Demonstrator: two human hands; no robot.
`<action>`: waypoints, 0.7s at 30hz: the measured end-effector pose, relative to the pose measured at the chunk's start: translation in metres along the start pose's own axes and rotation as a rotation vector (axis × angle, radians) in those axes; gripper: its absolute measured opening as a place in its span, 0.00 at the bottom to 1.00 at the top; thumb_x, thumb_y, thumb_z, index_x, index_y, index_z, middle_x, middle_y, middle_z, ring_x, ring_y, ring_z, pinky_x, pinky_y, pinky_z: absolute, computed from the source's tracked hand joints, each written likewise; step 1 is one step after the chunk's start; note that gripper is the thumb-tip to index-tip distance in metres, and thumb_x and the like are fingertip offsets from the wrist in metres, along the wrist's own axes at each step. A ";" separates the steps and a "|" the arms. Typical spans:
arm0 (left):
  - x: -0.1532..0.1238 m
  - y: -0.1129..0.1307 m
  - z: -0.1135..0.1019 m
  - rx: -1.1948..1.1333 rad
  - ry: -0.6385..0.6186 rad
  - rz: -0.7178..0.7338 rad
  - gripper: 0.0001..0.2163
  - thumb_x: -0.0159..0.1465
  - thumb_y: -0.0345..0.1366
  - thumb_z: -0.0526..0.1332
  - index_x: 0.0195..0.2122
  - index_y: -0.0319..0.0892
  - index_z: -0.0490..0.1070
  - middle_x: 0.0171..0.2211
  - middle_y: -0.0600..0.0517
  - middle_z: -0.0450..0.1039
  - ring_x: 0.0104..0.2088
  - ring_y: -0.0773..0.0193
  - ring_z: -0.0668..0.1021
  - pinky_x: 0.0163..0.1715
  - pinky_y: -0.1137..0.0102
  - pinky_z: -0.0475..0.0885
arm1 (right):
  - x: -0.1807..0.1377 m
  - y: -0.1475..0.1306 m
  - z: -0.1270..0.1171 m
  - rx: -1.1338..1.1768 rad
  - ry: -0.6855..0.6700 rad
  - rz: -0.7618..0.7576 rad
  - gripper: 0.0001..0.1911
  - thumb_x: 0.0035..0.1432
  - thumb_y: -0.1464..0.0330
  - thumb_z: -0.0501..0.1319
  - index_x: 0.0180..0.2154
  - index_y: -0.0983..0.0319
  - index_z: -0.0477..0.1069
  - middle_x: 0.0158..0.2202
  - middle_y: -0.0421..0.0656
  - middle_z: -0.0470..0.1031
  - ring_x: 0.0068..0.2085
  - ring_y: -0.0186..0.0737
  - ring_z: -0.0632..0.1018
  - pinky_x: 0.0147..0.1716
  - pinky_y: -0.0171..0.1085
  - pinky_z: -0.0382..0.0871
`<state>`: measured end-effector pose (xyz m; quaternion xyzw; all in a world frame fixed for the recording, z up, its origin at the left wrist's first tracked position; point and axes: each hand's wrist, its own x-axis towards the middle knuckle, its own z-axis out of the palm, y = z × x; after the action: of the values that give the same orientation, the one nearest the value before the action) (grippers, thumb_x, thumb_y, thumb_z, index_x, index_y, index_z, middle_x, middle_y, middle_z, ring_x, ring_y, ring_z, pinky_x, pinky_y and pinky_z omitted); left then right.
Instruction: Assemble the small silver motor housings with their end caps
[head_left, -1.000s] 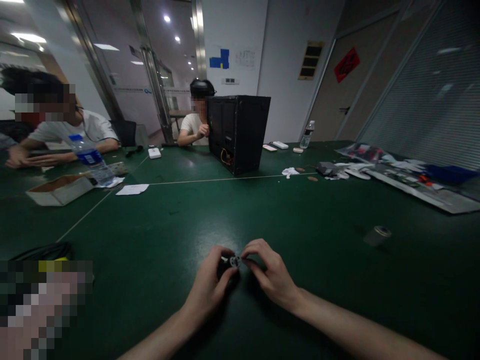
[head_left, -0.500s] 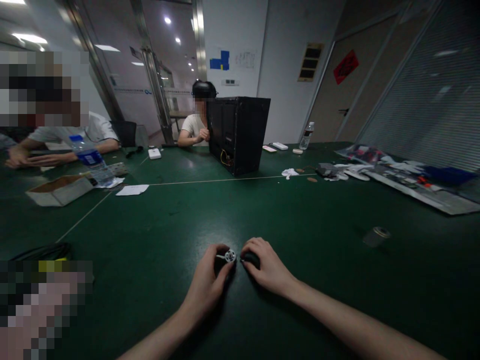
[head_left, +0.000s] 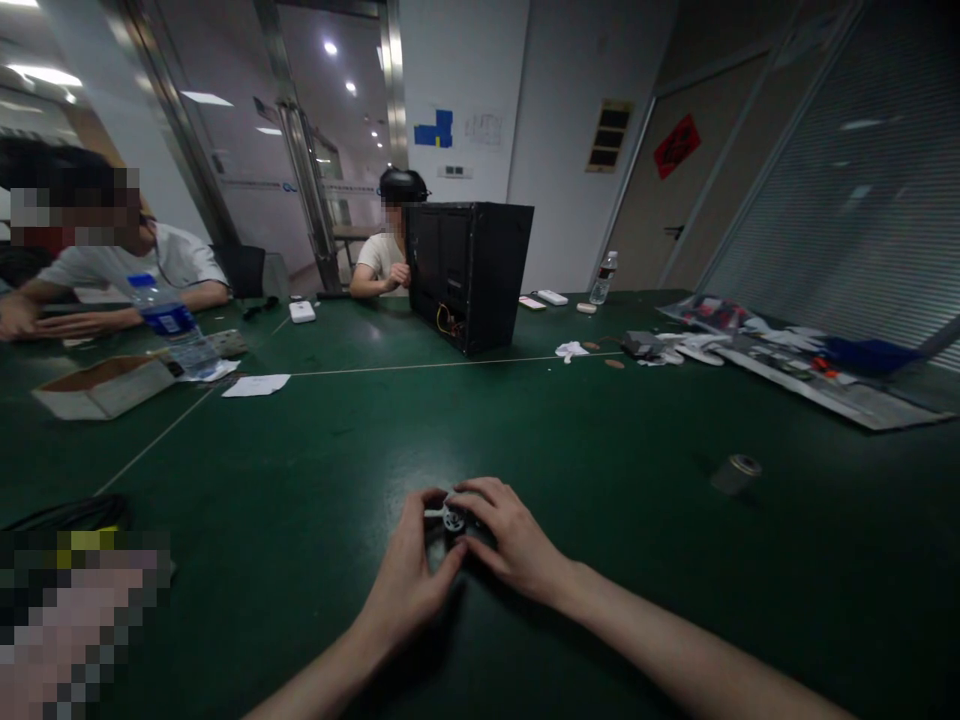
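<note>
My left hand (head_left: 416, 560) curls around a small round grey part (head_left: 453, 519) with a spoked, wheel-like face and a pale prong sticking out to its left. Its exact kind I cannot make out. My right hand (head_left: 514, 530) lies up against it, fingertips reaching over the top of the grey part and the thumb near the left thumb. Under the right fingers is a dark rounded piece (head_left: 474, 524), mostly hidden. Whether the two pieces touch cannot be seen. Both hands are just above the green table (head_left: 360, 450).
A metal cylinder (head_left: 736, 474) stands to the right. Ahead is a black computer case (head_left: 499, 275), with a person behind it. Another person sits at left near a water bottle (head_left: 176, 325) and an open box (head_left: 105, 388). A cluttered board (head_left: 855, 400) lies far right.
My right hand has moved left with the dark piece, closing the gap to the grey part. Its fingers now reach over that part. The view has shifted slightly.
</note>
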<state>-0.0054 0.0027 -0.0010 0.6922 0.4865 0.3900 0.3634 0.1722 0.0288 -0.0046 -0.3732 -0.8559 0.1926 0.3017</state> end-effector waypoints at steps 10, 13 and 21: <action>-0.001 0.009 -0.002 0.023 0.012 -0.100 0.19 0.62 0.41 0.58 0.52 0.42 0.59 0.52 0.40 0.66 0.49 0.48 0.73 0.48 0.52 0.70 | 0.007 0.051 -0.054 0.067 0.430 0.345 0.12 0.61 0.62 0.56 0.45 0.59 0.65 0.44 0.45 0.75 0.45 0.41 0.76 0.46 0.38 0.69; -0.003 0.009 -0.004 0.022 -0.004 -0.095 0.19 0.62 0.42 0.57 0.52 0.43 0.58 0.52 0.40 0.66 0.50 0.48 0.73 0.49 0.51 0.69 | -0.007 0.107 -0.095 -0.042 0.572 0.502 0.17 0.60 0.60 0.55 0.47 0.62 0.63 0.46 0.51 0.74 0.47 0.46 0.75 0.48 0.44 0.68; -0.003 0.015 -0.005 0.049 -0.048 -0.101 0.18 0.63 0.42 0.56 0.52 0.42 0.57 0.53 0.40 0.64 0.51 0.49 0.72 0.50 0.54 0.69 | -0.063 0.214 -0.150 -0.328 0.687 0.929 0.15 0.61 0.67 0.56 0.49 0.67 0.66 0.46 0.53 0.73 0.48 0.50 0.74 0.49 0.49 0.66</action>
<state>-0.0050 -0.0038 0.0142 0.6846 0.5212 0.3426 0.3772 0.4173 0.1353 -0.0352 -0.7907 -0.4752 0.0382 0.3840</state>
